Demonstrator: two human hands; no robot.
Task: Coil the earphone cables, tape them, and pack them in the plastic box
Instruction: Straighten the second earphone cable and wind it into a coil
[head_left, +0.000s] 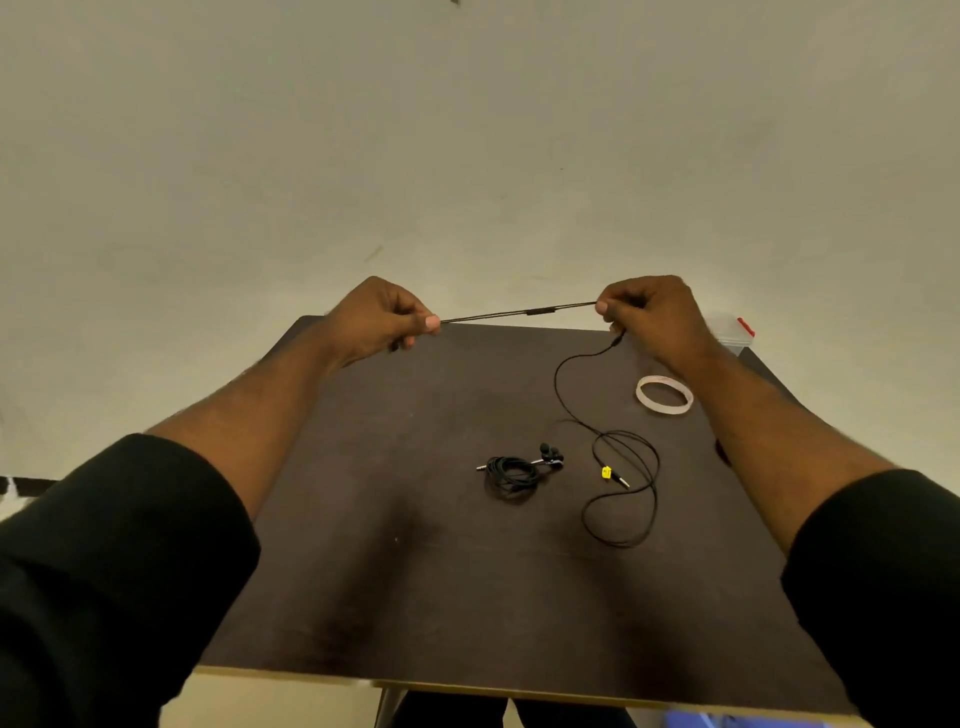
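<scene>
1. I see a dark tabletop (415, 571) filling the lower middle, its near edge pale; the broad bare stretch lies on my left and toward me.
2. Two black sleeves (104, 545) come in from the bottom corners, forearms bare.
3. My left hand (374, 317) is held above the far edge, fingers (431, 322) curled tight, pinching one end of a cable.
4. My right hand (649, 317) is level with it, fingers curled, pinching the other end; the stretch between them is pulled straight and taut.
5. The loose cable (623, 452) drops from the right hand and loops on the tabletop, its plug bearing a yellow tag (606, 472).
6. A plastic box (732, 330) sits at the far right corner, partly behind the right hand.
7. A tape roll (665, 395) lies flat near the right forearm.
8. A coiled earphone (514, 475) rests mid-table, just left of the loops.
</scene>
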